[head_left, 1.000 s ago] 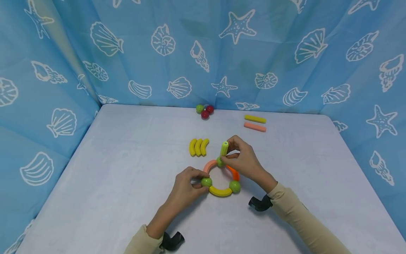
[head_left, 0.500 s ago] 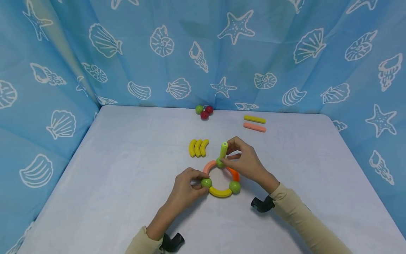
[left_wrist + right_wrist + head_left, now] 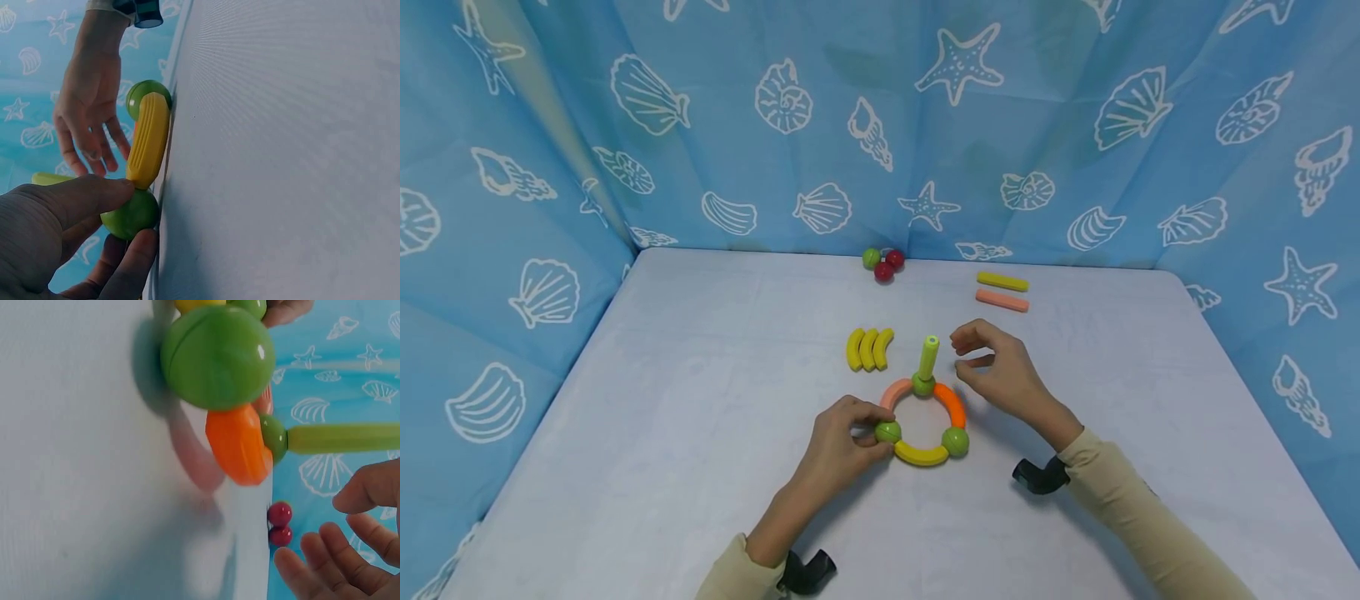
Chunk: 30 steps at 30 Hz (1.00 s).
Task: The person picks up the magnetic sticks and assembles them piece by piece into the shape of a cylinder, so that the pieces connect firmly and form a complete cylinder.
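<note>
A ring of curved sticks and green balls lies on the white table. Its sticks are orange [image 3: 951, 406], pink [image 3: 895, 392] and yellow [image 3: 921, 456]. My left hand [image 3: 841, 440] pinches the green ball [image 3: 888, 432] at the ring's left; in the left wrist view its thumb also meets the end of the yellow curved stick [image 3: 149, 140]. From the far green ball [image 3: 923, 385] a light green straight stick [image 3: 928, 358] rises, standing by itself. My right hand [image 3: 1000, 371] is just right of that stick, apart from it, fingers relaxed and holding nothing. Another green ball [image 3: 955, 442] forms the ring's right corner.
Three yellow curved sticks [image 3: 868, 350] lie together beyond the ring. At the table's back edge sit a green ball [image 3: 871, 259] and two red balls [image 3: 884, 272]. A yellow straight stick [image 3: 1003, 282] and a pink straight stick [image 3: 1002, 301] lie back right, before a blue curtain [image 3: 880, 125].
My right hand has let go of the light green stick and drawn back to the right. The stick stays upright on its ball. My left hand keeps its hold.
</note>
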### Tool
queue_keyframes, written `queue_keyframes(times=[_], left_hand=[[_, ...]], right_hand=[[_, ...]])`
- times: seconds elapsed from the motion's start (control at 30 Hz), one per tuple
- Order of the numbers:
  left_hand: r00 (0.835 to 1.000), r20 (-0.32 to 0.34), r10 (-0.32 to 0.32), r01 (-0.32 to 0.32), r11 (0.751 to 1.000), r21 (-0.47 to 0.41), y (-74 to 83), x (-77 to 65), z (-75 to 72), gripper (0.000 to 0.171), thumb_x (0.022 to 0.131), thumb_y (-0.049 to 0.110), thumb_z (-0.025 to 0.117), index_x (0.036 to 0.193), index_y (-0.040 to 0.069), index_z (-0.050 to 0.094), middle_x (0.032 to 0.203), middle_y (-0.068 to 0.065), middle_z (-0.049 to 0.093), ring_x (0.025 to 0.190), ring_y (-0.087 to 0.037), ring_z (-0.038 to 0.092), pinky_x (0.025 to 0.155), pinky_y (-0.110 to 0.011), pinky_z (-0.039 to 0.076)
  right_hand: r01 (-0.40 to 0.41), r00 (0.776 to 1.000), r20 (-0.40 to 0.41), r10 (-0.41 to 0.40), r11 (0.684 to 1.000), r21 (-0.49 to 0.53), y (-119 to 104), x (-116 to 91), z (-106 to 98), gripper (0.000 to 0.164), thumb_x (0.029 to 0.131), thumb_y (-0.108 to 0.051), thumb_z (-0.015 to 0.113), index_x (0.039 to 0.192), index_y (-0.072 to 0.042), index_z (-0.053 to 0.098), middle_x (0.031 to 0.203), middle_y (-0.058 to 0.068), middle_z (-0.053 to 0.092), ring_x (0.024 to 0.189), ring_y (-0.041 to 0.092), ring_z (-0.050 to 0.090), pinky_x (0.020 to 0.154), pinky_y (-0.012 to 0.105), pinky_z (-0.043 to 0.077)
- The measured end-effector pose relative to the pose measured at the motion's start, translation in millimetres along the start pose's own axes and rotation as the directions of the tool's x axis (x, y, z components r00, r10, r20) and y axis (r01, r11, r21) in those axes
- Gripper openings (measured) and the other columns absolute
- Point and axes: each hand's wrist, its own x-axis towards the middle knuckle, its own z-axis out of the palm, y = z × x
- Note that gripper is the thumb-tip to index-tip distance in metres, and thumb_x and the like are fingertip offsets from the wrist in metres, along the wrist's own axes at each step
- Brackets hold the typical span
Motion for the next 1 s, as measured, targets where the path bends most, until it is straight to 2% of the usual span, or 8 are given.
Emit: queue_keyframes(times=[0.23, 0.43, 0.57, 1.0], left_hand=[[1.0, -0.002, 0.009, -0.009, 1.0, -0.013, -0.8, -0.1, 0.3, 0.03, 0.078, -0.002, 0.082, 0.105, 0.01, 0.075, 0.098, 0.0, 0.059, 0.093, -0.016, 0.061, 0.075, -0.019, 0.056], [1.0, -0.001, 0.023, -0.023, 0.999, -0.023, -3.0, -0.8, 2.8, 0.03, 0.078, -0.002, 0.082, 0.105, 0.009, 0.075, 0.098, 0.0, 0.059, 0.093, -0.015, 0.061, 0.076, -0.019, 0.056], [1.0, 0.001, 0.025, -0.025, 0.999, -0.022, -3.6, -2.1, 3.5, 0.03, 0.078, -0.002, 0.082, 0.105, 0.009, 0.075, 0.098, 0.0, 0.059, 0.094, -0.015, 0.061, 0.076, -0.019, 0.055], [0.999, -0.005, 0.034, -0.034, 0.999, -0.003, -2.2, -0.4, 0.7, 0.029, 0.079, -0.001, 0.081, 0.106, 0.009, 0.075, 0.098, 0.0, 0.059, 0.093, -0.014, 0.061, 0.077, -0.02, 0.056]], right_hand=[[-0.009, 0.997, -0.073, 0.004, 0.998, -0.069, 15, 6, -7, 0.025, 0.089, 0.0, 0.068, 0.113, -0.003, 0.063, 0.109, 0.014, 0.066, 0.098, 0.026, 0.065, 0.08, 0.045, 0.059], [-0.07, 0.992, -0.115, 0.055, 0.99, -0.126, 25, 10, -16, 0.024, 0.091, -0.003, 0.067, 0.115, -0.002, 0.064, 0.11, 0.016, 0.066, 0.099, 0.028, 0.065, 0.082, 0.048, 0.058], [-0.088, 0.99, -0.122, 0.071, 0.985, -0.146, 29, 11, -19, 0.024, 0.091, -0.005, 0.066, 0.115, -0.001, 0.064, 0.111, 0.016, 0.066, 0.099, 0.028, 0.064, 0.083, 0.048, 0.058], [-0.073, 0.989, -0.141, 0.042, 0.972, -0.224, 39, 21, -25, 0.024, 0.092, -0.002, 0.064, 0.115, 0.004, 0.064, 0.111, 0.02, 0.065, 0.099, 0.033, 0.063, 0.083, 0.05, 0.057]])
